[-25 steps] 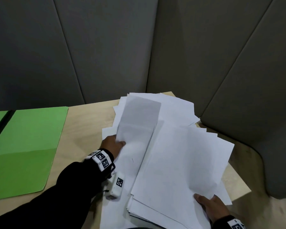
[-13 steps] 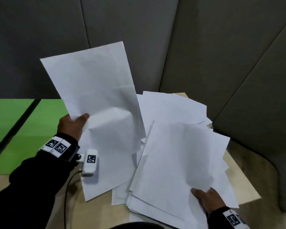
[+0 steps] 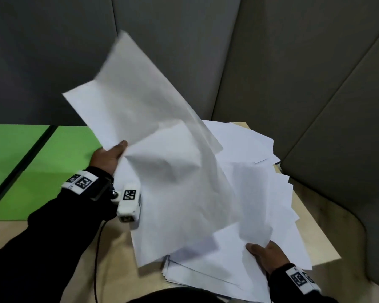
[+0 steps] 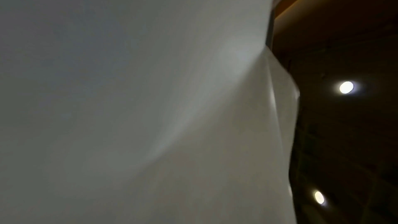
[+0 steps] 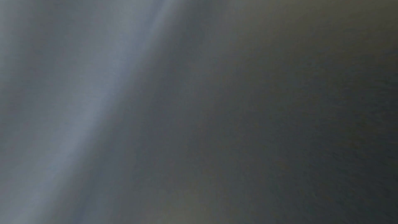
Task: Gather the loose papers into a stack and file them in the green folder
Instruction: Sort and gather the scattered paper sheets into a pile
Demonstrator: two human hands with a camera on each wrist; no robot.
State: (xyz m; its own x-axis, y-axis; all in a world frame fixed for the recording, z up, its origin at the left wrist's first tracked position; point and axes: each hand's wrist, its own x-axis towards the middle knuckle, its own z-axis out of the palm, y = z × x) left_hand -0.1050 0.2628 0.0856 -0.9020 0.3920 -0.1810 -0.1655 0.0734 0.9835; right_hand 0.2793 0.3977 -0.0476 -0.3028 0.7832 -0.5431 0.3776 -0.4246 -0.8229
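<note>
- Gathering is the step in hand: the left hand [image 3: 106, 157] holds raised sheets [image 3: 140, 119] up off the desk [image 3: 328, 224], thumb on top at their lower edge, the grip closed on the paper at about 9 o'clock of the pile.
- At least 2 sheets seem to be in that grip, one bent over and sagging onto the pile [image 3: 260, 193]; their top edge is blurred.
- The right hand [image 3: 266, 256] sits at about 5 o'clock of the pile, thumb over the near corner of a sheet; the fingers are hidden under the paper, so it looks like a pinch, though I can't see the underside.
- The pile is fanned and uneven, with edges poking out toward 1 and 3 o'clock and some overhanging the desk corner.
- The green folder [image 3: 53, 162] lies open and flat at 9 o'clock, apart from the pile, with no paper on it.
- The left wrist view shows only paper close up; the right wrist view is a grey blur.
- Next, I'd judge, the raised sheets need laying squarely on the pile, then both hands must square the edges before anything goes to the folder.
- Filing hasn't begun.
</note>
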